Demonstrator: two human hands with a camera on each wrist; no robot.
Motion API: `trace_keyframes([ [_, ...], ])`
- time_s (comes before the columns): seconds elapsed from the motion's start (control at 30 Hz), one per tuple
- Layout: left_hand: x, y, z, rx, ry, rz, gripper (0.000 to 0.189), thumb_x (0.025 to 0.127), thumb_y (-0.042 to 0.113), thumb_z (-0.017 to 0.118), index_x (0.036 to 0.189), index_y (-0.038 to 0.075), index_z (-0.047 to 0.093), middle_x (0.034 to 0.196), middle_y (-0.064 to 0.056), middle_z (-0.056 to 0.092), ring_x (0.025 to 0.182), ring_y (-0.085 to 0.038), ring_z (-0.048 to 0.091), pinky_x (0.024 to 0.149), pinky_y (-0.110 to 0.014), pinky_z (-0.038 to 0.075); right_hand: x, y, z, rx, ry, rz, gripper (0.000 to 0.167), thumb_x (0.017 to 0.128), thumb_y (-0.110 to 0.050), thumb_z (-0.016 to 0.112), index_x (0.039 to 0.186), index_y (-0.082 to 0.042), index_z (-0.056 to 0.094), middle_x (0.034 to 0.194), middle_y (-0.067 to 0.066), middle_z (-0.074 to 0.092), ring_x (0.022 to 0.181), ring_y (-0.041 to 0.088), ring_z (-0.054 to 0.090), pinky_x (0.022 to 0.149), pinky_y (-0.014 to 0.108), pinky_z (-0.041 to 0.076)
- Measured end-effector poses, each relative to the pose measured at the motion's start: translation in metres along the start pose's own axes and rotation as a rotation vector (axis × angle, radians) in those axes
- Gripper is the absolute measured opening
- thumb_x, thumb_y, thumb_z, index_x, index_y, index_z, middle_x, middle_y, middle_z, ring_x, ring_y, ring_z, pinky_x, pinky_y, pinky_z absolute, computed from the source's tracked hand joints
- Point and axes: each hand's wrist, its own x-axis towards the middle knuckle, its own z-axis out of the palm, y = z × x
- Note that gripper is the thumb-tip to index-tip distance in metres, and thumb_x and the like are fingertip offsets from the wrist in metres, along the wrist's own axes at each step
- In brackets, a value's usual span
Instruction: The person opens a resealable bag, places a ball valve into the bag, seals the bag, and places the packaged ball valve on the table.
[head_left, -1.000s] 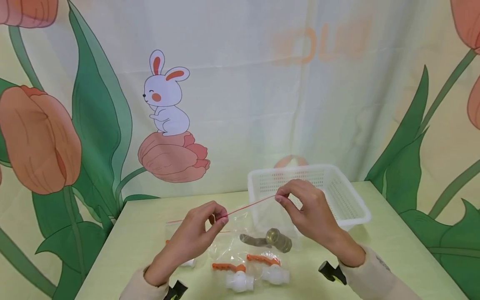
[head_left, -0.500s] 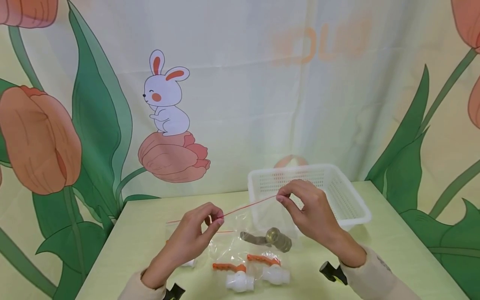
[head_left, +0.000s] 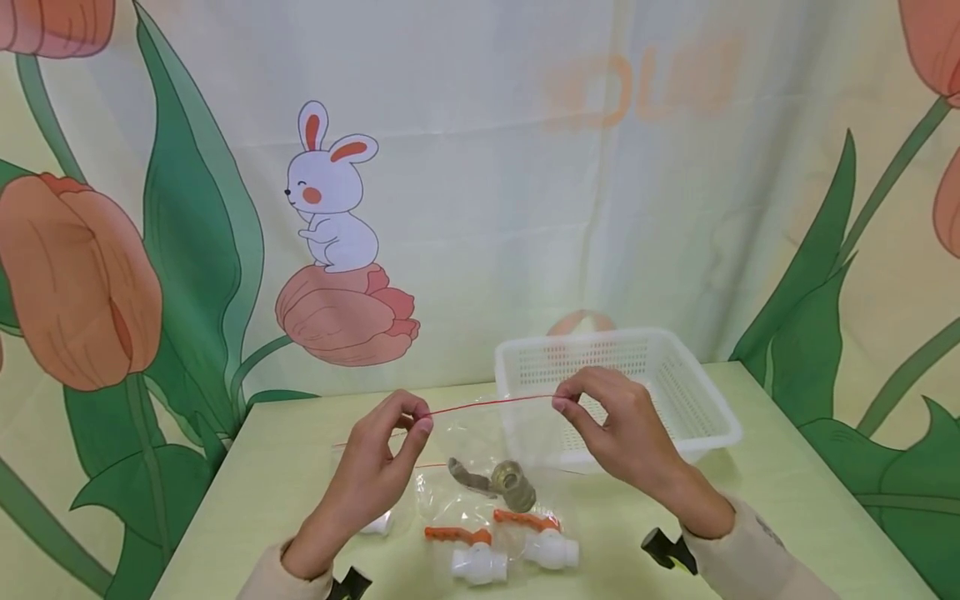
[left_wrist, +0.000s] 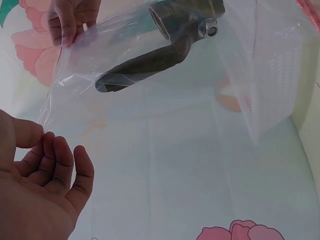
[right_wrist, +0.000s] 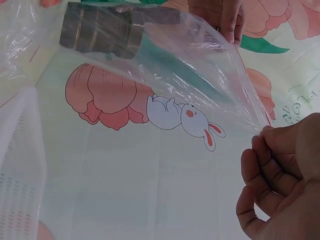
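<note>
A clear zip bag (head_left: pixel 465 437) with a red seal line hangs between the two hands, its top edge stretched nearly level. The left hand (head_left: pixel 378 454) pinches the left end of that edge between thumb and fingers. At the other end, the right hand (head_left: pixel 626 429) pinches the corner. Inside the bag lies a dull brass valve (head_left: pixel 517 487) with a long flat lever. In the left wrist view the valve's lever (left_wrist: pixel 145 65) and round opening show through the plastic; in the right wrist view its ribbed body (right_wrist: pixel 100 30) shows.
Two white plastic valves (head_left: pixel 480 562) with orange handles lie in clear bags in front. Another white piece (head_left: pixel 378 525) is partly hidden by the left forearm. A white perforated basket (head_left: pixel 723 429) stands behind the right hand. A printed curtain (head_left: pixel 465 208) hangs at the back.
The left hand has moved left and up, bringing the bag's top edge closer to level. The brass valve in the bag has shifted left. The right hand has barely moved.
</note>
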Motion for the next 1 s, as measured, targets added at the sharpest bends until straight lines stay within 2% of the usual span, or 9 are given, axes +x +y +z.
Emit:
trace_keyframes([
  [0.27,0.002,0.003,0.002,-0.036,0.071,0.010,0.010,0.094,0.000,0.061,0.096,0.010,0.059,0.085,0.006,0.060,0.080,-0.007,0.061,0.079,-0.024,0.054,-0.010,0.009,0.009,0.007,-0.014,-0.002,0.015,0.083,-0.004,0.075,0.087,-0.016,0.068,0.082,-0.010,0.067,0.077,0.006,0.061,0.072,0.023,0.047],
  [0.6,0.002,0.004,0.004,-0.021,0.064,-0.038,0.008,0.094,0.002,0.062,0.096,0.008,0.060,0.087,0.005,0.061,0.082,-0.007,0.062,0.079,-0.023,0.055,-0.020,0.012,0.017,0.015,-0.091,0.046,0.013,0.085,-0.008,0.074,0.089,-0.018,0.068,0.084,-0.012,0.067,0.078,0.003,0.061,0.071,0.023,0.049],
  [0.8,0.000,-0.001,0.006,0.017,0.051,-0.032,0.008,0.094,0.003,0.062,0.096,0.010,0.059,0.085,0.006,0.060,0.081,-0.007,0.062,0.077,-0.025,0.054,-0.025,0.010,0.019,-0.012,-0.124,0.001,0.011,0.089,-0.009,0.071,0.093,-0.019,0.066,0.089,-0.013,0.066,0.079,0.002,0.059,0.067,0.017,0.047],
  [0.9,-0.001,-0.004,0.006,0.047,0.039,-0.040,0.008,0.094,0.004,0.063,0.096,0.011,0.059,0.084,0.006,0.060,0.081,-0.007,0.062,0.074,-0.026,0.054,-0.028,0.008,0.017,-0.051,-0.146,-0.024,0.011,0.090,-0.014,0.069,0.100,-0.019,0.066,0.097,-0.012,0.067,0.087,0.004,0.064,0.072,0.019,0.051],
  [1.0,-0.002,-0.008,0.005,0.068,0.031,-0.063,0.007,0.094,0.005,0.064,0.096,0.010,0.059,0.084,0.005,0.060,0.081,-0.008,0.063,0.075,-0.027,0.054,-0.033,0.007,0.014,-0.106,-0.194,-0.043,0.022,0.091,-0.023,0.069,0.113,-0.018,0.067,0.112,-0.007,0.068,0.102,0.010,0.066,0.081,0.029,0.055],
])
